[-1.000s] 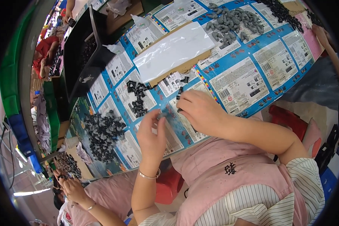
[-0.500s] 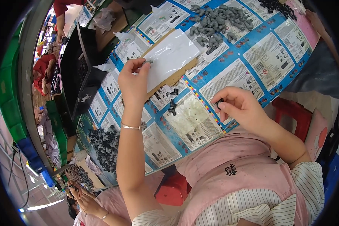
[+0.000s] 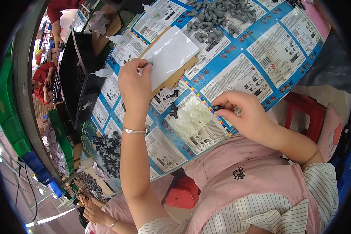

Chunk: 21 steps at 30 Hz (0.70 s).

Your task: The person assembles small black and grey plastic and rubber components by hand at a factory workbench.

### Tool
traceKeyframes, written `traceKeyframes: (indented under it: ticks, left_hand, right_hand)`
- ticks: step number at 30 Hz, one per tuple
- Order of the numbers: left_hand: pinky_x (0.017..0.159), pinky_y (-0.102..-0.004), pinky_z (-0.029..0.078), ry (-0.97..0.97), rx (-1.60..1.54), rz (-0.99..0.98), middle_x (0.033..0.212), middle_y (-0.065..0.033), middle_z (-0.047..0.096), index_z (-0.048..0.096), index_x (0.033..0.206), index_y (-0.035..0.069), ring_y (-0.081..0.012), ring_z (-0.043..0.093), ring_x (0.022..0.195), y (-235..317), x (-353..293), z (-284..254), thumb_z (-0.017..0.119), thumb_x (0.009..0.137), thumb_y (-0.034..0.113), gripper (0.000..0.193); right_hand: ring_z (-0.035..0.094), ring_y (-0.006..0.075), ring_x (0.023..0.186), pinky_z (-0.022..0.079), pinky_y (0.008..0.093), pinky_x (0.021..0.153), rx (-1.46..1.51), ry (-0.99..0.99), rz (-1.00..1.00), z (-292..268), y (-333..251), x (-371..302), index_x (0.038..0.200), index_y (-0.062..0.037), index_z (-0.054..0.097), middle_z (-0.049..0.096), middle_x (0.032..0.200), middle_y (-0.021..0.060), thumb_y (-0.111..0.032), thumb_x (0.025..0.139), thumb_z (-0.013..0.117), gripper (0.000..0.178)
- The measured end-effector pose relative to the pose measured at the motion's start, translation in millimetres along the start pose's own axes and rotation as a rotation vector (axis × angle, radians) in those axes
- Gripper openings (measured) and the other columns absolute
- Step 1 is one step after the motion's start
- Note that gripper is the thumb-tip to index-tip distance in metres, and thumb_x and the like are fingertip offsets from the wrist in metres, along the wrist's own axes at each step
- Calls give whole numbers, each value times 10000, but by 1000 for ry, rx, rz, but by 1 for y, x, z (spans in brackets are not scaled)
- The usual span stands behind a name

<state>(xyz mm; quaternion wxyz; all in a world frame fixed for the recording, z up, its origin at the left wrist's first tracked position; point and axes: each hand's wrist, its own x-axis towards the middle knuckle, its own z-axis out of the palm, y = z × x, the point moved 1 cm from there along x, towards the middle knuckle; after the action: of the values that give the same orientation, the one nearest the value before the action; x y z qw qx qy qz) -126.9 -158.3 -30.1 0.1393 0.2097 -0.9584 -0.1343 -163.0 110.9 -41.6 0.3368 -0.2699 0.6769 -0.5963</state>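
Grey piece: small part pinched at fingertips of left hand, held just over clear plastic sheet
Left grip: thumb and forefinger closed tight on grey piece, other fingers curled loosely, silver bracelet on wrist
Dark piece: tiny black part held at edge of table, near lap
Right grip: right hand with thumb and forefinger nipped shut on dark piece, remaining fingers bent under
Sheet: clear plastic lying flat on brown cardboard, cardboard showing along near edge
Handling, grey piece: judged very light and stiff, small enough to slip or flick away; best taken by its sides between two fingertips, as held now
Handling, dark piece: likely just as light, rigid, easy to drop; fingertip pinch across narrow middle seems safest
Loose parts nearby: two or three black bits on printed table cover between both hands
Far heap: pile of grey parts beyond sheet, well apart from either hand
Near heap: pile of dark parts at table's left end
Bottles: small white squeeze bottles beside black tray
Others: another person's hands low at left, apart from both working hands
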Motion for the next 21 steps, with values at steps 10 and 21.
traceKeyframes:
  ticks: [10, 21]
  left_hand:
    - [727, -273, 471, 73, -344, -178, 850, -73, 660, 656, 924, -12, -147, 593, 776, 18, -25, -18, 707, 825, 116, 170]
    - [818, -253, 456, -8, -1328, -552, 991, -57, 612, 583, 989, 5, -113, 576, 886, 92, -144, -40, 658, 879, 31, 136]
  right_hand:
    - [624, 104, 753, 494, 233, 682, 131, -14, 32, 4, -9, -9, 1056, 36, 648, 667, 902, 82, 51, 840, 621, 219]
    - [670, 265, 792, 532, 324, 714, -342, 138, -435, 21, -16, -23, 943, -13, 656, 675, 874, 122, 29, 734, 743, 230]
